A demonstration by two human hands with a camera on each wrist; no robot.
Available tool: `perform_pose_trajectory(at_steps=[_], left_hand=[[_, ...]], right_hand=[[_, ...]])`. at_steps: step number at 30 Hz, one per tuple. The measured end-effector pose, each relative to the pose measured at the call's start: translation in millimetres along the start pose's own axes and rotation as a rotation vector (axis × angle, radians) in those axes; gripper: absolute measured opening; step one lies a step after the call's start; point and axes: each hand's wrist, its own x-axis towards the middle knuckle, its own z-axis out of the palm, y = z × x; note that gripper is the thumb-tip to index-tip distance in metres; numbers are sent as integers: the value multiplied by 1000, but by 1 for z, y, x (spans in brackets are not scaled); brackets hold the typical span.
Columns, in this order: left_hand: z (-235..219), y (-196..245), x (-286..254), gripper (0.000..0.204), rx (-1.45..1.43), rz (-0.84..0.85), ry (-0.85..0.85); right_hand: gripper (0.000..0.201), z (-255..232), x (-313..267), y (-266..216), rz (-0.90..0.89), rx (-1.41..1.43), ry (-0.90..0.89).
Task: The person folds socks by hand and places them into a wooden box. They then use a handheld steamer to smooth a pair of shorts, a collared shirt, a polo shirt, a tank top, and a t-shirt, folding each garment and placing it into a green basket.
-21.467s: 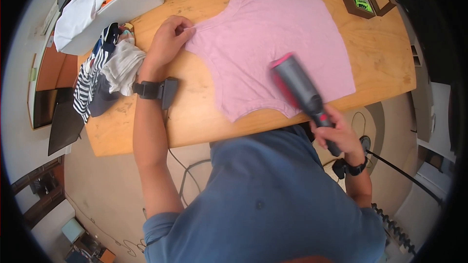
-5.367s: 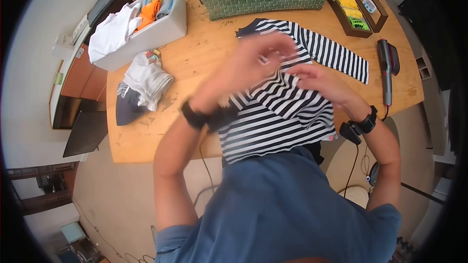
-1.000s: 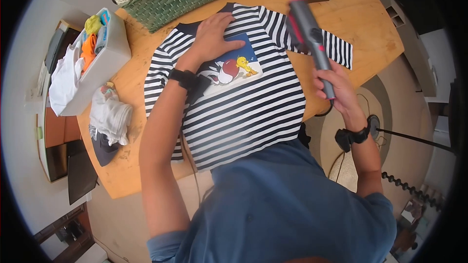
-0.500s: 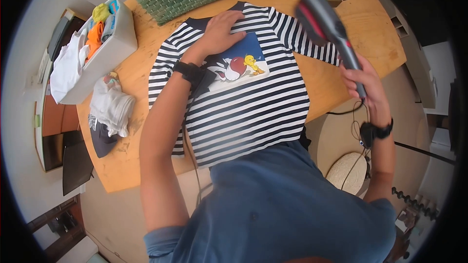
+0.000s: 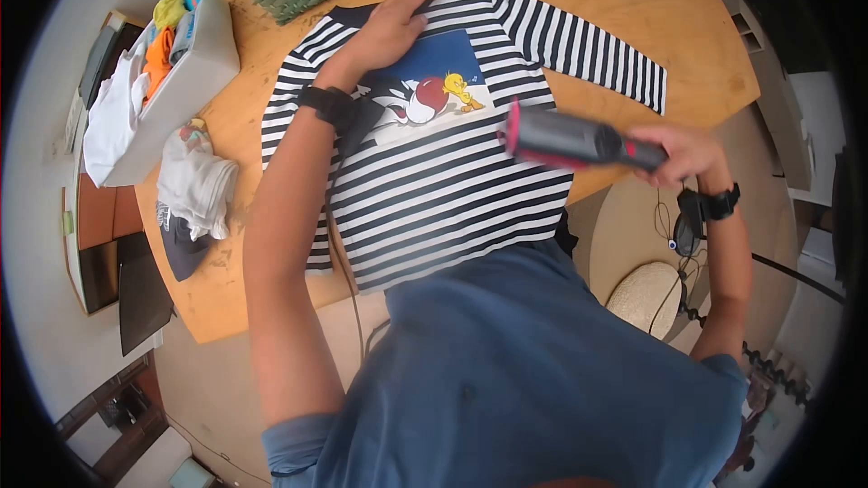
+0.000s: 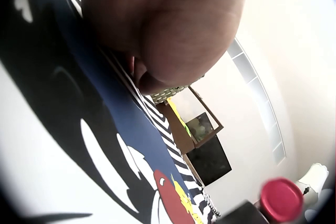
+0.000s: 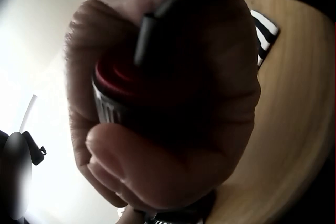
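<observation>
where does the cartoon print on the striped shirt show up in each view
Head: the cartoon print is at upper middle.
Left wrist: the cartoon print spreads from the left side to bottom middle.
Right wrist: not in it.
Shared landmark: the striped shirt, around the print in head, beside it in left wrist, at upper right in right wrist.

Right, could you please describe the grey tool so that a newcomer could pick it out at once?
On the wooden table, find the striped shirt with the cartoon print. Look beside it to the person's right hand, which grips the tool. Unlike the shirt's flat dark-and-white stripes, it is rigid and grey, with bright pink trim.
</observation>
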Motion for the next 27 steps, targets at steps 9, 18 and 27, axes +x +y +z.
perform_pose_trajectory(at_steps=[9,18,27], left_hand=[[-23,-1,-4,41,-99,-49,-13],[-114,-20,-96,36,154,-312,-46],[-110,-47,-134,27,-48,-226,10]], right_hand=[[52,51,-26,-21,-144,-218,-90],[19,96,105,-154,-344,326,84],[40,101,155,-141,-211,174,-158]])
